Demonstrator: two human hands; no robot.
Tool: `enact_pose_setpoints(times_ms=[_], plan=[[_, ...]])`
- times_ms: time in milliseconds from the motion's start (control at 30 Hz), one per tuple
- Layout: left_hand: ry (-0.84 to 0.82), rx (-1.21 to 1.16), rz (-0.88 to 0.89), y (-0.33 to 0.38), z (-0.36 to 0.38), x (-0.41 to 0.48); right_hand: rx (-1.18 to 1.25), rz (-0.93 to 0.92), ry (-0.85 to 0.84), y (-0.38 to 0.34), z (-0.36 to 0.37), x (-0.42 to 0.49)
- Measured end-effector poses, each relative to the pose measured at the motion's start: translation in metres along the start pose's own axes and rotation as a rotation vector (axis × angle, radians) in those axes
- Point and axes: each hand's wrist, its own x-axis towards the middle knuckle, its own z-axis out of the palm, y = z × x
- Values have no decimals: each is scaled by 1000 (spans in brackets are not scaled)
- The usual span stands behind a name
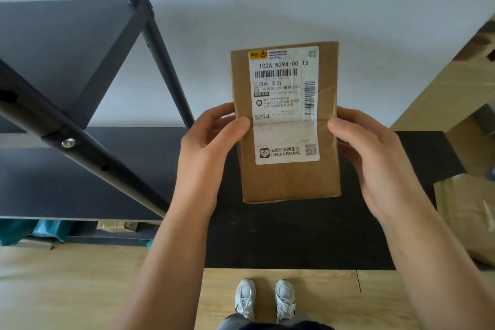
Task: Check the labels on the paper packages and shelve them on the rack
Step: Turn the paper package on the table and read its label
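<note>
I hold a flat brown paper package [289, 182] upright in front of me, its white shipping label [284, 104] facing me with barcodes and the code "102A N294-00 15". My left hand [206, 147] grips its left edge, thumb on the label's lower left. My right hand [375, 147] grips the right edge, thumb on the front. The black metal rack [80, 136] stands to my left, its dark shelves at chest and knee height.
A black mat [294, 236] lies on the wooden floor below the package. More brown paper packages [466, 217] lie at the right. Teal and gold parcels [53, 230] sit under the rack's lower shelf. A white wall is ahead.
</note>
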Motion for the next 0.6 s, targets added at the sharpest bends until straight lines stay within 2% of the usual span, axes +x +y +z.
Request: enact_pose_setpoints(times_ms=[233, 600], plan=[[35, 5, -40, 0, 5, -1, -20, 73, 53, -1, 0, -1], [96, 43, -110, -1, 7, 2, 61, 109, 13, 1, -1, 0]])
